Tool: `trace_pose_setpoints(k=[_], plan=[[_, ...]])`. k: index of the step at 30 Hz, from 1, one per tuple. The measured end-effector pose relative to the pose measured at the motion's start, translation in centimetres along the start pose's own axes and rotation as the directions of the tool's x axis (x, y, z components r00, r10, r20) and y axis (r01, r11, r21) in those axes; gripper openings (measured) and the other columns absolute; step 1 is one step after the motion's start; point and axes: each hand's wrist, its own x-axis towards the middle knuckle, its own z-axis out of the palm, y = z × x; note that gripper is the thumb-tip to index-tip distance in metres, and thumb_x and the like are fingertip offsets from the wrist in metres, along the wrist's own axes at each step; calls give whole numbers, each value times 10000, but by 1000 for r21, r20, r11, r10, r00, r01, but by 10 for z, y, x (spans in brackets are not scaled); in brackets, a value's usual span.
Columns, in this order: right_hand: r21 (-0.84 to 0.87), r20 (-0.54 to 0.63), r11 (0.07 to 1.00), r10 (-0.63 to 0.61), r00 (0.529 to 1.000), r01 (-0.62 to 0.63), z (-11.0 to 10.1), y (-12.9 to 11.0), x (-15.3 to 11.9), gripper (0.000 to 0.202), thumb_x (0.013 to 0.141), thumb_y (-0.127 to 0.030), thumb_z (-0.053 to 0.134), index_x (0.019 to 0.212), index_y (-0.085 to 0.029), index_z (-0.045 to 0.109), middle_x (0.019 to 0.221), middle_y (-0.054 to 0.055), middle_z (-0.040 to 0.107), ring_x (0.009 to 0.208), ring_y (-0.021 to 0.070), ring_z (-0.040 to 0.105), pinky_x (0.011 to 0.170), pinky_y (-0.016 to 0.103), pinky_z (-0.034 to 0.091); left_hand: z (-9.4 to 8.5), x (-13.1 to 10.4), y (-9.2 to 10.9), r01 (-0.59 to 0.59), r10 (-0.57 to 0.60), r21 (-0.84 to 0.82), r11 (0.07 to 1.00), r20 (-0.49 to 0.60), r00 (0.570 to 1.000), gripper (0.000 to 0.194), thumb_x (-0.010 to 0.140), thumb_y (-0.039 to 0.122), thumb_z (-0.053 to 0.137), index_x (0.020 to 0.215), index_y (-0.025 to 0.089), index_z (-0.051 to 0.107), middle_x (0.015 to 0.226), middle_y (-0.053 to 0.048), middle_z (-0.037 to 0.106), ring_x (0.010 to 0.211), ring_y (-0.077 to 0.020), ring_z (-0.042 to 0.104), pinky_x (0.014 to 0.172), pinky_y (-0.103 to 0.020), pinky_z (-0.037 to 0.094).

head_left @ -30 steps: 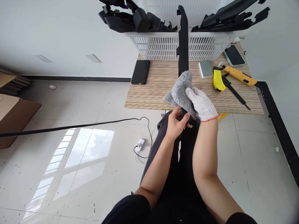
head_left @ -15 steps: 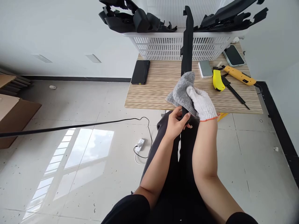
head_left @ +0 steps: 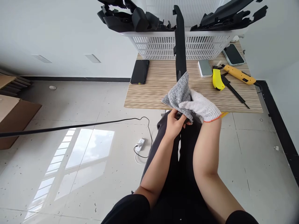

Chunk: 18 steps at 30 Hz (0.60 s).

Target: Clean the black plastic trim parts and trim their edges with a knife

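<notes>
The desk (head_left: 154, 96) carries a white basket (head_left: 158, 49). A black strip (head_left: 180, 46) reaches from the desk's near edge past the basket's rim. A gray cloth (head_left: 176, 95) covers its lower stretch. The gloved right hand (head_left: 199, 104) has its grip closed on the cloth; the bare left hand (head_left: 174, 126) grips the strip's lower end.
</notes>
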Motion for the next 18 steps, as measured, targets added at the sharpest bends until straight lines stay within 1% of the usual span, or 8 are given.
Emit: trace_pose_setpoints(k=[2,5,8,10,12,13,15,18], plan=[[84,40,996,4,999,-7,0,3,-1,461,744,-461,764,1119,-206,681,1016,52,761,882,249,702,736,372,584,-1,1,0,3,-3,10,1000,-3,1000,220,823,364,701,855,193,566,597,46,632,467,-111,639,379,-175,416],[241,-65,970,35,997,-18,5,7,2,365,816,-512,684,1002,-199,708,904,45,757,797,218,698,659,320,570,-4,1,1,6,-7,47,999,13,1000,227,825,365,706,929,178,633,670,15,673,543,-128,682,434,-190,500],[262,-236,965,74,969,-9,10,10,9,380,843,-557,634,929,-195,714,802,34,732,773,206,688,645,298,554,-6,0,1,-44,41,87,995,37,998,458,805,394,748,1212,213,643,1069,-67,711,735,-164,738,539,-244,606],[250,-343,968,72,937,17,10,12,15,408,850,-578,613,934,-193,717,793,34,725,817,215,691,697,314,562,-6,-2,0,-100,93,116,988,63,994,643,783,401,781,1377,291,560,1359,-94,593,952,-216,735,630,-277,649],[254,-415,965,55,908,58,8,16,19,447,852,-602,595,979,-191,717,837,38,733,886,228,693,765,337,567,-6,-2,-1,-137,129,127,982,74,989,718,771,397,799,1427,332,515,1463,-88,510,1145,-262,674,726,-300,663],[271,-425,959,46,904,79,6,19,21,469,853,-615,585,1013,-194,713,868,40,738,916,233,693,791,348,569,-6,-2,-1,-145,138,125,981,63,988,727,767,394,805,1429,332,512,1459,-87,514,1199,-273,645,768,-310,663],[316,-368,942,12,930,113,3,23,21,493,831,-622,613,1073,-202,698,931,43,746,957,242,694,824,367,571,-7,-1,-1,-148,147,111,983,12,989,695,758,392,815,1392,299,546,1386,-90,576,1196,-269,646,817,-332,659],[324,-118,940,-76,990,110,1,24,15,515,710,-521,793,1105,-208,687,1015,49,751,987,256,694,848,377,573,-8,0,-1,-125,130,113,986,-37,991,546,739,405,827,1219,221,646,1108,-69,704,980,-226,719,812,-363,658]])
